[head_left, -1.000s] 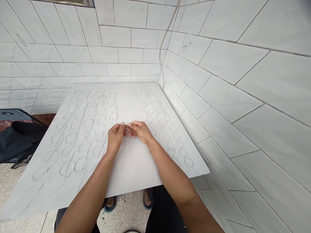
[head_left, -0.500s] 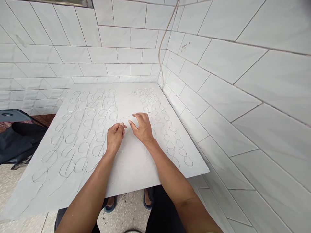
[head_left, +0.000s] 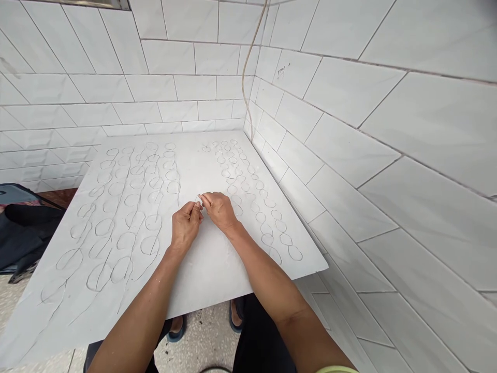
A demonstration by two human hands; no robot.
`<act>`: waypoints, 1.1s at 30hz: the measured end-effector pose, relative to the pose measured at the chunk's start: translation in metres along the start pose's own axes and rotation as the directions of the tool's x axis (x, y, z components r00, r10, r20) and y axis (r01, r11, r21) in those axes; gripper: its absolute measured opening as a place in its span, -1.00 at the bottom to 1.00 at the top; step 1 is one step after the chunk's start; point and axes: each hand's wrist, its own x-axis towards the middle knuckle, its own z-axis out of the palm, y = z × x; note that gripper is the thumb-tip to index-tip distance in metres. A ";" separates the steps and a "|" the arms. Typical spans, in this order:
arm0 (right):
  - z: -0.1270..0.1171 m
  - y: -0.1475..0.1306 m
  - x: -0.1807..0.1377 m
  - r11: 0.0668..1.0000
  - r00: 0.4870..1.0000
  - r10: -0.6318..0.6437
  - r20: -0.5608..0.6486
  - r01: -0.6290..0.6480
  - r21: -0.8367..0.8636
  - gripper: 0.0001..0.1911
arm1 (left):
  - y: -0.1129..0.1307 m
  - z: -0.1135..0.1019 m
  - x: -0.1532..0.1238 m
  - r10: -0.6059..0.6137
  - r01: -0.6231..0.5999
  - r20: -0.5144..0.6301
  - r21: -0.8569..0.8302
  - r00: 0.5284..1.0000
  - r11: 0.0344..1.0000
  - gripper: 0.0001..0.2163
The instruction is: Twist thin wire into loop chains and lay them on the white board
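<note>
My left hand is closed in a pinch above the middle of a white board. Close against it, my right hand also pinches, fingertips nearly touching those of the left. A thin dark strand, hair-fine like wire or thread, shows as a small bend between the fingertips; most of it is hidden. To the left, rows of thin rings lie on the board, with long loose strands running across them. Smaller rings, linked in chain-like lines, lie on the right side.
White tiled walls meet in a corner behind and right of the board. A thin cable hangs down that corner. Dark cloth lies on a chair at the left. My sandalled feet show below the board's front edge.
My right hand has come in to the left and its parted fingers have closed beside my left fingertips. The left hand keeps its pinch. The view has shifted slightly right.
</note>
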 end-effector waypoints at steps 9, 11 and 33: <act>-0.005 -0.010 -0.003 0.876 0.973 0.172 0.155 -0.223 0.428 -0.74 | 0.000 -0.001 0.000 0.002 -0.002 -0.036 -0.003 0.999 1.000 -0.69; -0.005 -0.010 -0.004 0.856 0.968 0.200 0.153 -0.248 0.454 -0.74 | 0.000 0.000 0.000 0.001 -0.001 -0.033 0.014 0.999 1.000 -0.69; -0.004 -0.007 -0.008 0.923 0.994 0.039 0.104 -0.076 0.377 -0.57 | 0.005 -0.004 0.001 -0.113 0.115 0.023 -0.131 0.993 0.985 -0.72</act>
